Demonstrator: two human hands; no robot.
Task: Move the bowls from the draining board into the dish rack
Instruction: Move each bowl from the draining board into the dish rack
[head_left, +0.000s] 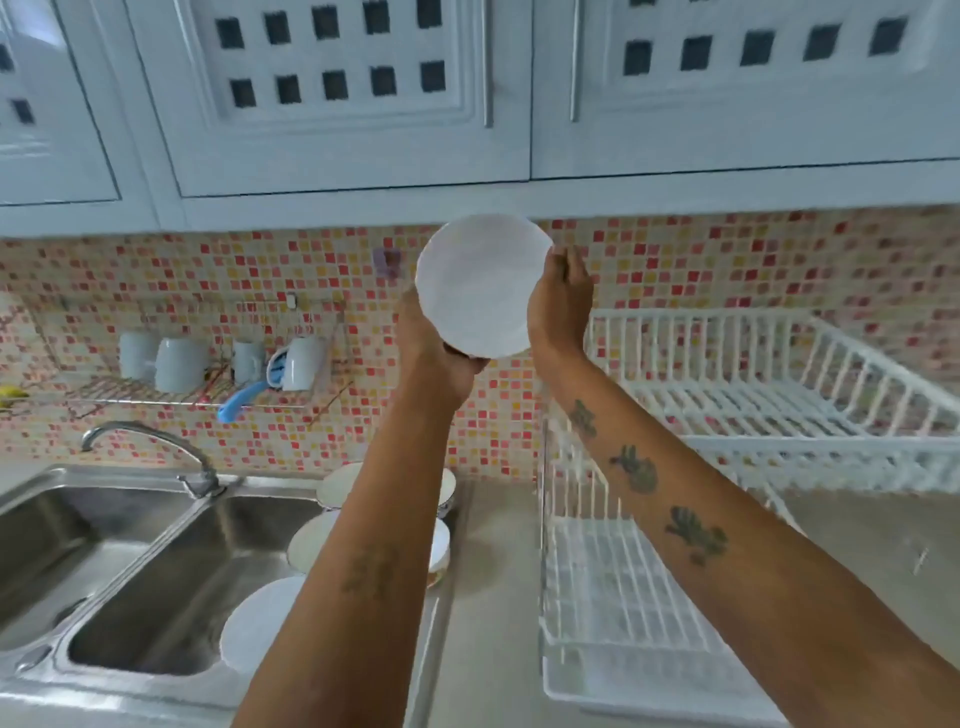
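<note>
- Both hands, left hand (441, 348) and right hand (558, 306), hold a white bowl (483, 286) raised high, left of the dish rack (779, 395).
- More bowls (306, 540) sit near the sink (156, 571), at left.

Left forearm (363, 545) hides parts of three bowls (249, 629) at sink's (104, 566) right edge. Rack (779, 405) blurred, cut off at right edge. Left hand (436, 353) fingers behind held bowl (480, 286).
</note>
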